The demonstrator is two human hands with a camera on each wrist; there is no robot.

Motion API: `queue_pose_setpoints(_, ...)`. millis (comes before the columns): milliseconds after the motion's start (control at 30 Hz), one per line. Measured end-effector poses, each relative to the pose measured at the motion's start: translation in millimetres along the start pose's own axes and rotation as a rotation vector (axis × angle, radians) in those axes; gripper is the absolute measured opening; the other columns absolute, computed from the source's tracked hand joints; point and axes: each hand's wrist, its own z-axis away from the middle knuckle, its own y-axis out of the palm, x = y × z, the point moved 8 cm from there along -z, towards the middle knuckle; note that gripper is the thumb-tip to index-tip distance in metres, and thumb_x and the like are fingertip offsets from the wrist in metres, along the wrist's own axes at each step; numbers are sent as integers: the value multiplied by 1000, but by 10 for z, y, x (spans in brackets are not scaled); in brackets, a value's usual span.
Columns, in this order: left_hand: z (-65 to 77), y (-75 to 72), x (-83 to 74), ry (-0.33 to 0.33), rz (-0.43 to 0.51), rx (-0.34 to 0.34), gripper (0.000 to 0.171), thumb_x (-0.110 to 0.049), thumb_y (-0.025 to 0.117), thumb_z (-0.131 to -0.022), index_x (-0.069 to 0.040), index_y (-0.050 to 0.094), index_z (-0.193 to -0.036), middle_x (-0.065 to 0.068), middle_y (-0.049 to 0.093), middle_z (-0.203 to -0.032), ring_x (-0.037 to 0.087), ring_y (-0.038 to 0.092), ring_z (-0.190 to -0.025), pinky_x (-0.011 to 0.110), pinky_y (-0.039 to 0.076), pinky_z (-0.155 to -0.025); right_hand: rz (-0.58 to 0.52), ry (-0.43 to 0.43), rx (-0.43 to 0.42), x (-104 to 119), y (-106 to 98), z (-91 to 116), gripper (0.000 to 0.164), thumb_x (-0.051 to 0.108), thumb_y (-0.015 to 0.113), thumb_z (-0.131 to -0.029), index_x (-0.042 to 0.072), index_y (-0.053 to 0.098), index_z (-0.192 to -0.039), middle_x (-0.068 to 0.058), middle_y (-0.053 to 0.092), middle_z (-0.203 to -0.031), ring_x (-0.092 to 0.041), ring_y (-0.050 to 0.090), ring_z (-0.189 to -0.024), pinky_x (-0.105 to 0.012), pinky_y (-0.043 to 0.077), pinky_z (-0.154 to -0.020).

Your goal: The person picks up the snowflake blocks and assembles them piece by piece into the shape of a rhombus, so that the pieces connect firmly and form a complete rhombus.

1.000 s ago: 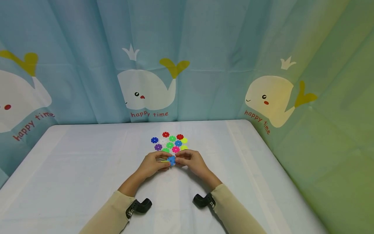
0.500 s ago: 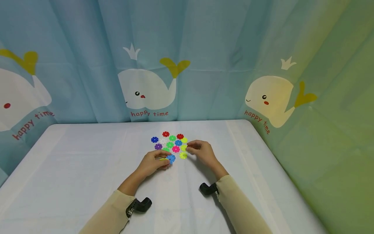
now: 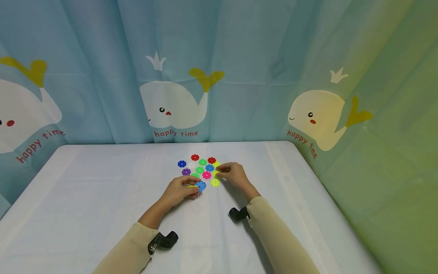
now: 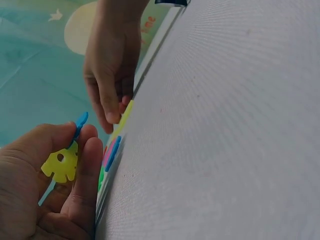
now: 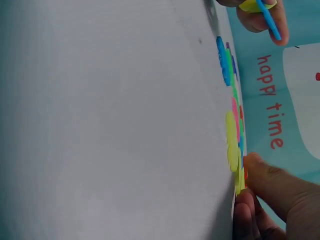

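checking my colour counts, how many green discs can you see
3: a far green disc near the red discs, a middle green disc left of and beyond the pink disc, and a near green disc by the left hand. More could be hidden.

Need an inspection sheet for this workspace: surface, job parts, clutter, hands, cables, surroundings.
Surface: flat white tabletop; small dark specks visible in the left wrist view.
Job's things: cluster of multicoloured, notched, plastic-looking discs on the tabletop; one yellow notched disc and a blue piece in hand, in contact, joint unclear.
Clutter: nothing seen.
Left hand: holds the yellow-and-blue pair beside the cluster.
Right hand: at the yellow discs on the cluster's right edge; grip unclear.
Cables: nothing seen.
Surroundings: light blue fabric curtain with white whales behind, green curtain at right; black wrist-worn devices on beige sleeves.
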Motion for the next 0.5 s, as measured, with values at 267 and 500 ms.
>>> queue_pose_setpoints(267, 23, 12, -50, -1, -5, -11, 31, -9, 73, -88, -4, 68, -119, 17, 61, -120, 16, 70, -79, 29, 60, -73, 39, 19, 19, 14, 29, -19, 25, 16, 82, -81, 7, 77, -104, -6, 70, -99, -19, 61, -89, -33, 53, -80)
queue_pose_setpoints(500, 108, 24, -170, -15, -14, -23, 30, -5, 72, -88, -3, 69, -118, 17, 62, -117, 17, 70, -80, 29, 60, -73, 35, 11, 8, 6, 25, -22, 24, 15, 83, -80, 5, 76, -101, -5, 68, -89, -17, 58, -81, -29, 50, -73)
